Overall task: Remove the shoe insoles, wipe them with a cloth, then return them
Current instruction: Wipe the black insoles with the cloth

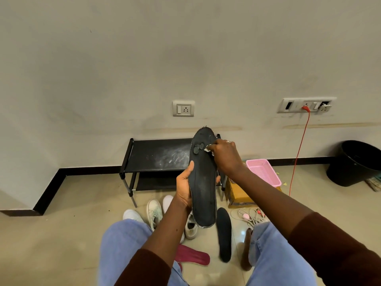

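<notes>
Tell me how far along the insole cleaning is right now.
Done: at least three insoles are out; a black insole and a maroon insole lie loose on the floor. In hand: the left hand grips a dark insole while the right hand presses a white cloth near its toe end. Left: returning them to the sneakers. Whether the floor ones are wiped, I cannot tell.

Dark maroon long sleeves noted: left sleeve [144, 269] at lower centre, right sleeve [334, 250] at lower right, both ending mid-forearm. Light blue denim trousers [121, 248] along the bottom edge. One pale ring [228, 142] on the right hand [224, 155], centre frame.
</notes>
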